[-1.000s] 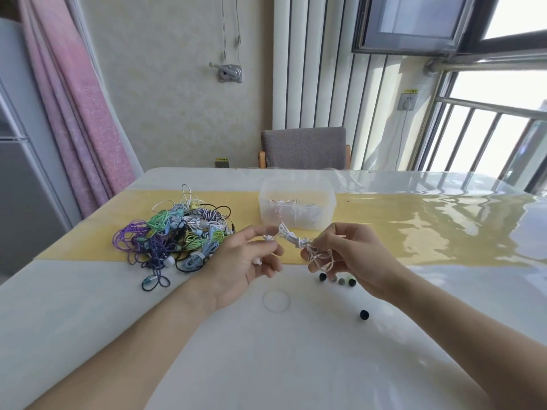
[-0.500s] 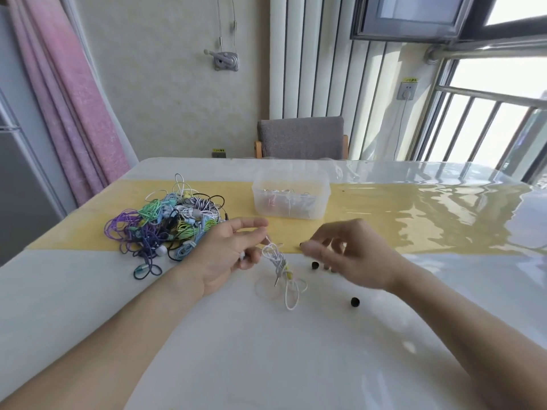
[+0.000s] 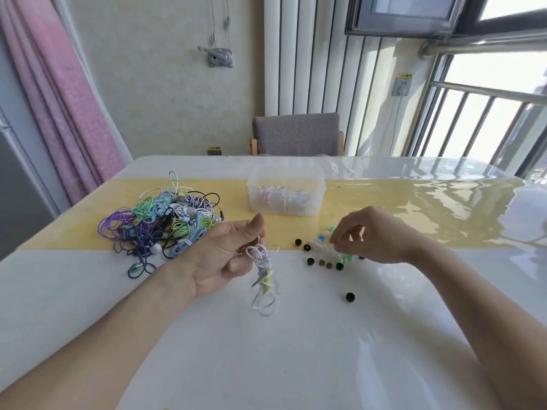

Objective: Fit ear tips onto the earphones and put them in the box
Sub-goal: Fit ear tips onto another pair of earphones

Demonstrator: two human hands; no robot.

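Head view: the left hand (image 3: pixel 220 255) pinches the top of a bundled white earphone (image 3: pixel 262 273) between thumb and fingers, so the coiled cord hangs down with its loops touching the table (image 3: pixel 266 365); the bundle is wound tight in the middle, has a yellow-green bit on its lower part, and loose white loops at both ends. At about three o'clock from it, the right hand (image 3: pixel 376 235) hovers palm-down with its fingers curled toward the thumb over a scatter of ear tips (image 3: pixel 325 253); whether it is already pinching one I cannot tell. Those tips are small round caps in black, white, blue, green and brown, lying close together, with one black tip (image 3: pixel 350 297) apart at five o'clock from the bundle. At twelve o'clock stands a clear plastic box (image 3: pixel 286 192) with earphones inside. At ten o'clock lies a tangled pile of earphones (image 3: pixel 159 226) in purple, green, blue, white and black on the yellow strip (image 3: pixel 414 214).
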